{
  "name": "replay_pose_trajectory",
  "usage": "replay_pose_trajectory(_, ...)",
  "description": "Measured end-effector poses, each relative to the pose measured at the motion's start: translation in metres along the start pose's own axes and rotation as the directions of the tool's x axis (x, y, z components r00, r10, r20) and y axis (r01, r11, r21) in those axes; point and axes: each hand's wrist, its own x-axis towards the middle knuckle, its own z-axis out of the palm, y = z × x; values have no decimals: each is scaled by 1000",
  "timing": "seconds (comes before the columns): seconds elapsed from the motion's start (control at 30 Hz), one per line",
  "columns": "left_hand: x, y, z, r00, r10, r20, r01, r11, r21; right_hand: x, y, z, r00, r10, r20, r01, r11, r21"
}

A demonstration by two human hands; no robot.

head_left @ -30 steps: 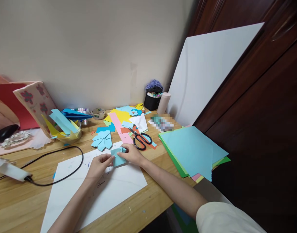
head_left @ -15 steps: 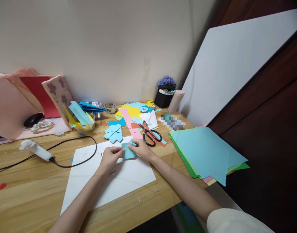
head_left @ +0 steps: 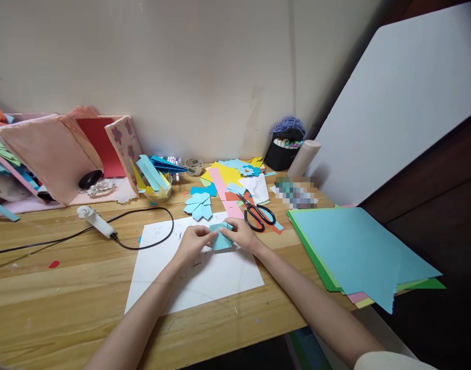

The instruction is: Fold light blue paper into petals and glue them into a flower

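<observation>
Between both hands is a small light blue piece of paper point(head_left: 222, 240), its upper right corner folded over. My left hand point(head_left: 195, 242) pinches its left edge with thumb and fingers. At the right, my right hand point(head_left: 241, 234) grips the paper, the thumb pressed on its face near the folded corner. Under the hands lies a large white sheet point(head_left: 220, 282) with some pen marks. A light blue paper flower point(head_left: 199, 206) rests just beyond the left hand. Black-handled scissors point(head_left: 260, 216) lie on paper scraps beyond the right hand.
Coloured sheets point(head_left: 354, 246) are stacked at the right, overhanging the table edge. A white glue gun point(head_left: 96, 222) with a looping black cord lies at the left. Behind stand a tub of paper pieces point(head_left: 158, 192), a tape roll point(head_left: 194, 166), a black marker case point(head_left: 281, 155) and a pale cylinder point(head_left: 303, 158).
The view has turned left, so the whole scene sits farther right. Both hands keep hold of the blue paper, with the right thumb slightly shifted on it.
</observation>
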Motion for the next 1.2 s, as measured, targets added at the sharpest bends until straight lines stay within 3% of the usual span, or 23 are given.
replay_pose_trajectory(0.17, -1, 3, -4, 998, -30, 51, 34, 996, -83, -3, -8, -5, 998, 8, 63, -13, 997, 81)
replay_pose_trajectory(0.4, 2, 2, -10, 992, -98, 80, 115, 963, -243, -4, -21, -28, 956, -157, 247, 108, 973, 202)
replay_pose_trajectory(0.5, -2, 4, -9, 987, -85, 138, 117, 963, -241, -5, -22, -29, 949, -189, 254, 136, 968, 212)
replay_pose_trajectory(0.63, -3, 14, -15, 989, -90, 117, 98, 993, -68, -4, -20, -23, 966, -217, 138, 183, 957, 227)
replay_pose_trajectory(0.73, 13, 24, -29, 996, 7, -94, 13, 978, 209, 0, -16, -24, 992, -129, 1, 125, 957, 262)
replay_pose_trajectory(0.8, 34, 29, -39, 946, 142, -290, 52, 820, 570, 3, -12, -27, 994, -39, -107, 69, 953, 296)
replay_pose_trajectory(0.83, 46, 30, -43, 934, 153, -322, 90, 774, 627, 5, -9, -29, 988, 10, -153, 39, 947, 320)
replay_pose_trajectory(0.97, 86, 29, -49, 930, 117, -349, 186, 669, 719, 11, 2, -33, 954, 200, -224, -85, 895, 439)
replay_pose_trajectory(1.03, 96, 28, -47, 933, 90, -350, 221, 624, 750, 13, 5, -36, 942, 239, -236, -86, 851, 519)
replay_pose_trajectory(1.13, 102, 28, -45, 934, 35, -355, 274, 571, 774, 15, 4, -49, 913, 236, -333, 31, 774, 633)
replay_pose_trajectory(1.2, 104, 27, -46, 940, 4, -341, 281, 556, 782, 15, 3, -67, 853, 239, -463, 164, 720, 675)
